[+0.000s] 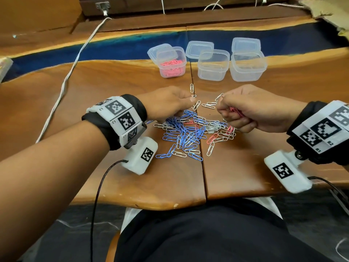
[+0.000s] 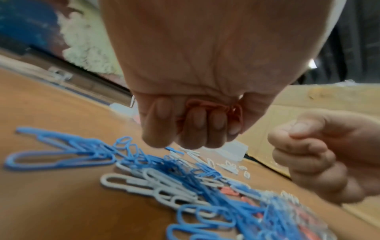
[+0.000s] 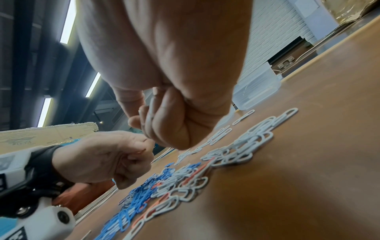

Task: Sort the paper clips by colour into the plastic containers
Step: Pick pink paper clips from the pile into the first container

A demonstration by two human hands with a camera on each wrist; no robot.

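Note:
A mixed pile of blue, white and pink paper clips (image 1: 188, 133) lies mid-table. My left hand (image 1: 170, 104) hovers at its far left edge, fingers curled into the palm around pink clips (image 2: 205, 105). My right hand (image 1: 245, 110) is a fist at the pile's far right edge, gripping pink clips (image 1: 235, 111); a pale clip (image 3: 151, 110) also shows between its fingers. Beyond the hands stand three clear containers: the left one (image 1: 162, 72) holds pink clips, while the middle one (image 1: 212, 74) and the right one (image 1: 247, 76) look nearly empty.
Clear lids (image 1: 199, 49) lie behind the containers. A few white clips (image 1: 208, 105) are scattered between the hands. A white cable (image 1: 71, 72) runs across the table's left side. The table's front edge (image 1: 170, 205) is close to my lap.

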